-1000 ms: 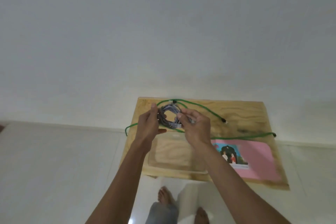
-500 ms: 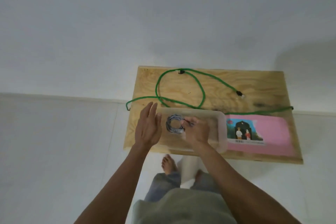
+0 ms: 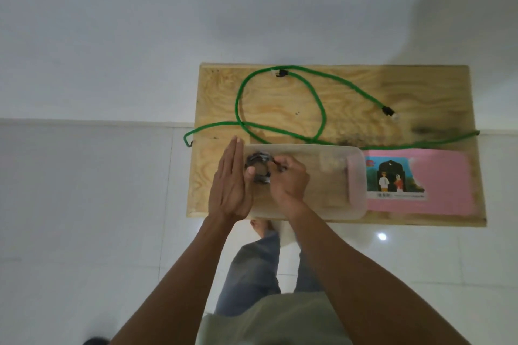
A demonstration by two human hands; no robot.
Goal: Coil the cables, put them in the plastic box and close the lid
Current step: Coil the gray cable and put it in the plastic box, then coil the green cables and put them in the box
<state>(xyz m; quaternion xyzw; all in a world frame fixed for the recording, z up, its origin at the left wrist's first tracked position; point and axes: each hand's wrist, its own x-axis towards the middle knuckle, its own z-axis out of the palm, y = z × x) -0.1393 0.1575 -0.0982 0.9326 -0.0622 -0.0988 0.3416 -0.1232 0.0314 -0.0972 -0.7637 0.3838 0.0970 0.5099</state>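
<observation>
A small grey coiled cable (image 3: pixel 258 167) sits at the left end of the clear plastic box (image 3: pixel 356 185) on the wooden board. My right hand (image 3: pixel 288 179) pinches the coil from the right. My left hand (image 3: pixel 230 185) stands flat and edge-on against the box's left end, fingers straight, thumb touching the coil. A long green cable (image 3: pixel 280 101) lies uncoiled in loops behind the box, with black plugs at its ends (image 3: pixel 388 111). No lid can be told apart in this view.
A pink printed sheet (image 3: pixel 437 185) lies on the board (image 3: pixel 221 87) right of the box. The board rests low on a white tiled floor by a white wall. My legs and a bare foot (image 3: pixel 259 225) are just below the board's front edge.
The grey coil went from being held up in both hands down into the box's left end. My left hand let go and flattened beside the box. The camera tilted down.
</observation>
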